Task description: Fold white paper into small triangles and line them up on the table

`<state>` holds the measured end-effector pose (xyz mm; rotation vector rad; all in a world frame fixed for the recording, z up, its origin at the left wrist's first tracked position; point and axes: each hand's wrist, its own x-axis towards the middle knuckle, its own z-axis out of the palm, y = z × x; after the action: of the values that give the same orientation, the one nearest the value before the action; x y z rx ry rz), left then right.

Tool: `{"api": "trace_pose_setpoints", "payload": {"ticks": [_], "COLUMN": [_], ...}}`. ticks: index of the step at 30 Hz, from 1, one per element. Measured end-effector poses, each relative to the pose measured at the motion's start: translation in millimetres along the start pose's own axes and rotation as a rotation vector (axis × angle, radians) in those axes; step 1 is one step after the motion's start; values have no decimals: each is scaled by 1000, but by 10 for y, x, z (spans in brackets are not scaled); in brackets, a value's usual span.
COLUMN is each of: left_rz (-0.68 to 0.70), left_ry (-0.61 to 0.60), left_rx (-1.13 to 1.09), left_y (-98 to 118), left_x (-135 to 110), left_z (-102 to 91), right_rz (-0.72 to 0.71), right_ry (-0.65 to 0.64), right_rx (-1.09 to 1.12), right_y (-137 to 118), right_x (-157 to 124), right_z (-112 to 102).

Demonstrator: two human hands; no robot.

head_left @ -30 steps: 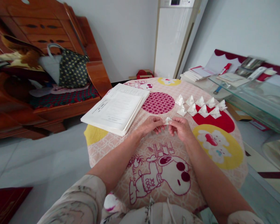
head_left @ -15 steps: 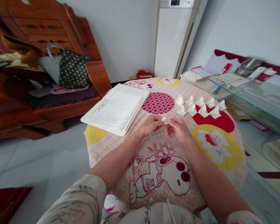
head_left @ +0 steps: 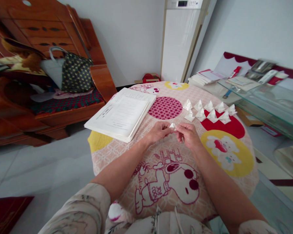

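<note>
Between my two hands, over the middle of the round table, is a small folded piece of white paper (head_left: 172,125). My left hand (head_left: 158,132) pinches it from the left with thumb and fingers. On its other side, my right hand (head_left: 187,134) grips it between thumb and forefinger, the remaining fingers curled. Beyond my right hand, several folded paper pieces (head_left: 212,115) stand in two rows, pointed and pale with some print. To the left of my left hand lies a stack of printed paper sheets (head_left: 122,112).
A patterned cloth (head_left: 127,169) covers the round table. A wooden bench (head_left: 100,78) with a dark patterned bag (head_left: 76,71) stands at the left. At the right, a glass shelf (head_left: 266,94) holds papers and small items. A tall white appliance (head_left: 180,42) stands behind.
My right hand has shifted very slightly at the paper, its lower fingers moving a little. Both hands keep hold of the folded paper; everything else stays in place.
</note>
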<state>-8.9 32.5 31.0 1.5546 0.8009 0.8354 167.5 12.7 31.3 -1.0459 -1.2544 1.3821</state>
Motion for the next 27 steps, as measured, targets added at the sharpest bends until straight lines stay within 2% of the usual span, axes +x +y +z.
{"api": "trace_pose_setpoints", "payload": {"ticks": [5,11,13,19,27], "left_rz": [-17,96,112,75,102], "left_ry": [-10,136,151,-28,2], "left_rx": [-7,86,98,63,42], "left_y": [-47,-28,-30,-69,-44], "left_x": [-7,56,64,47,37], "left_z": [12,59,66,18,-20], "right_rz": [-15,35,42,2,-11], "right_ry": [-61,-79,-72,-43,-97], "right_rx": [-47,50,60,-7,-22], "right_y": [-1,43,47,50,69], "right_x": [-8,2,6,1,-6], "right_z": [-14,15,13,-11,-16]}}
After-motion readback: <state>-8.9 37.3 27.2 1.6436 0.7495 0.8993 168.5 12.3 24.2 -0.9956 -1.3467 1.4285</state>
